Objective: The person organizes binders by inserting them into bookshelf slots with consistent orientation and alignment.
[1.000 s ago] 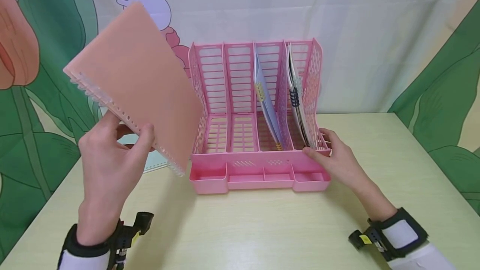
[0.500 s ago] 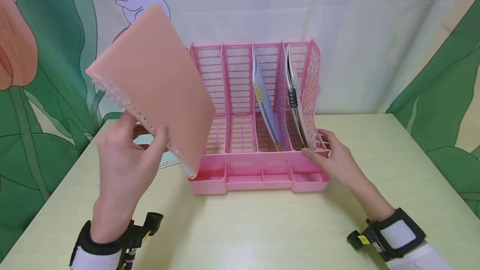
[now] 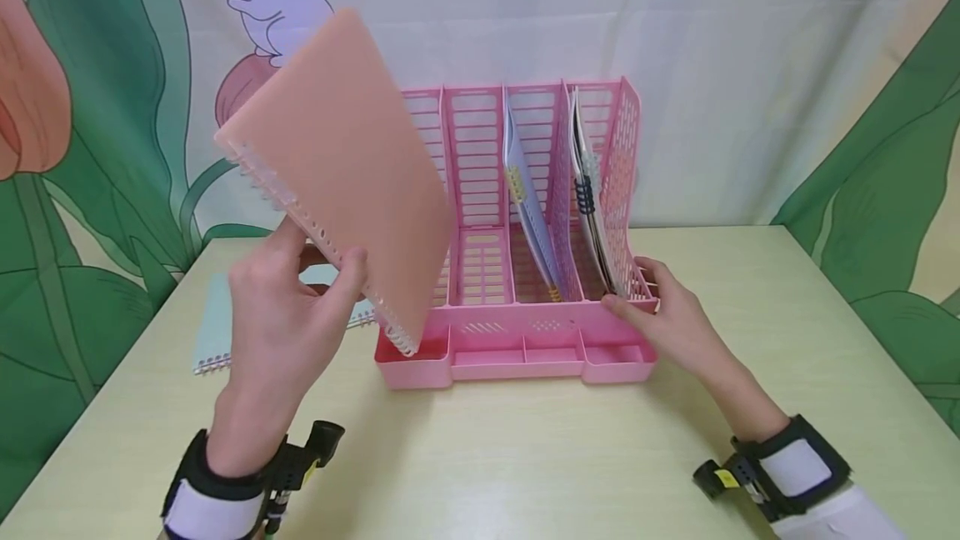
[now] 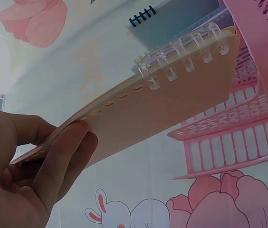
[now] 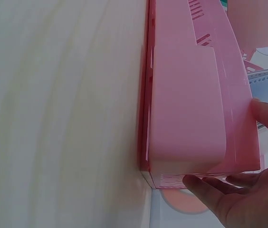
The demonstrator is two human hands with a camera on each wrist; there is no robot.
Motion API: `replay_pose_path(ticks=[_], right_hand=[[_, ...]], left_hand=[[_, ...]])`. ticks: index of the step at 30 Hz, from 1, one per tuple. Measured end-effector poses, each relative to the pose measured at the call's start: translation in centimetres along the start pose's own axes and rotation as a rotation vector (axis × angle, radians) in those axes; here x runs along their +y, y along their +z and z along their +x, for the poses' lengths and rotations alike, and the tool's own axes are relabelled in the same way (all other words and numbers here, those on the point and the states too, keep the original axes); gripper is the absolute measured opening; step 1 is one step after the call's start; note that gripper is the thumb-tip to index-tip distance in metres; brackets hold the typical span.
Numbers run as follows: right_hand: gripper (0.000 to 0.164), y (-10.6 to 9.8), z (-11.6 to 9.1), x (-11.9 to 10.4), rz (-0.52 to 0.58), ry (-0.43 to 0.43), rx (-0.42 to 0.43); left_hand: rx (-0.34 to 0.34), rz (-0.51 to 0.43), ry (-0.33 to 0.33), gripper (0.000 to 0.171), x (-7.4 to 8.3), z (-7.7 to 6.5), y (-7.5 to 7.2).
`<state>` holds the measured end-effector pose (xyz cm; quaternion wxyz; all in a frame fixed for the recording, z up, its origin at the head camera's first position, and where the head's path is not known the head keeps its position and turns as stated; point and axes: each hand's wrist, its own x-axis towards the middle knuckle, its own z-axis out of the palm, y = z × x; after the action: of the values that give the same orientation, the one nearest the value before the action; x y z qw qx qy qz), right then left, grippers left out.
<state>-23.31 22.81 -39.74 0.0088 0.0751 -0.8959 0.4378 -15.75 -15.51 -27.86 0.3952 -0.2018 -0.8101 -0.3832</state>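
Observation:
My left hand (image 3: 288,340) pinches a pink spiral notebook (image 3: 352,165) by its ring-bound edge, thumb in front and fingers behind. Tilted, the notebook hangs in front of the left side of a pink file organizer (image 3: 480,315); in the left wrist view its clear rings (image 4: 186,54) show. My right hand (image 3: 686,315) grips the organizer's front right corner, thumb on the front rim and fingers around the side. A blue notebook (image 3: 532,207) leans in the third compartment. Notebooks with a black binding (image 3: 588,190) lean in the rightmost one.
A light blue spiral notebook (image 3: 213,323) lies on the table (image 3: 525,457) behind my left hand and is partly hidden by it. Small trays (image 3: 491,355) run along the organizer's front. A printed curtain (image 3: 712,107) hangs behind the table.
My left hand has carried the pink notebook to the right, so it now overlaps the organizer's left compartments. More of the light blue notebook shows. The right hand keeps its grip.

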Motion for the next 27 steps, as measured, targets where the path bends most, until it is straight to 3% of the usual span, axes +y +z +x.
replay_pose_path(ticks=[11,27], right_hand=[[0.095,0.0,-0.1,-0.1,0.001,0.007,-0.001],[0.095,0.0,-0.1,-0.1,0.008,0.002,0.000]], left_hand=[[-0.065,0.016,-0.005,0.044,0.3,0.4,1.1],[-0.082,0.005,-0.006,0.044,-0.1,1.4,3.5]])
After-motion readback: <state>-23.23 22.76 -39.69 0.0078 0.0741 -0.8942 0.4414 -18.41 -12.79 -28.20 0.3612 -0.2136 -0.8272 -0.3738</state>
